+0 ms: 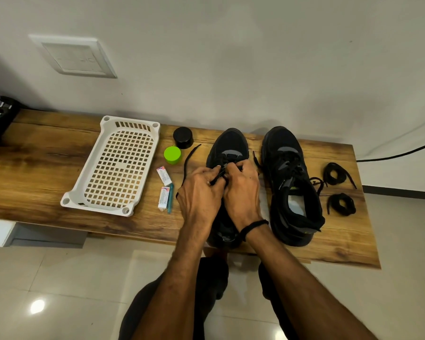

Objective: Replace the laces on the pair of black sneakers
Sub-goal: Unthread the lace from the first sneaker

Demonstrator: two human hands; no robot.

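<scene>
My forearms come up from the bottom of the view, over my dark-clad knees, and meet above the wooden bench (47, 163). My left hand (201, 190) and right hand (242, 190) are close together, knuckles nearly touching, over the lace row of the left-hand sneaker (231, 143). It stands toe to the wall near the middle of the bench. Both hands have their fingers curled in, pinching the black lace (217, 177) between them. Which eyelet it runs through I cannot tell, because my fingers hide it. Its loose tail (187, 165) trails off to my left across the wood, toward a green cap (172, 155). The right-hand sneaker (290, 182) stands just beside the first, loosely laced, and two coiled laces (335, 174) lie beyond it on the wood.

I judge the lace soft, limp and almost weightless, with no push in it. Only the stiff tip will go through an eyelet, so I would hold it right behind the tip, between thumb and forefinger. It looks woven, so it should grip rather than slip, and it may drag in the holes. The sneaker seems light, with a soft upper that gives under pressure. I would steady it by the eyelet edge or the firm sole, not the tongue, since a hard pull could slide it along the bench
</scene>
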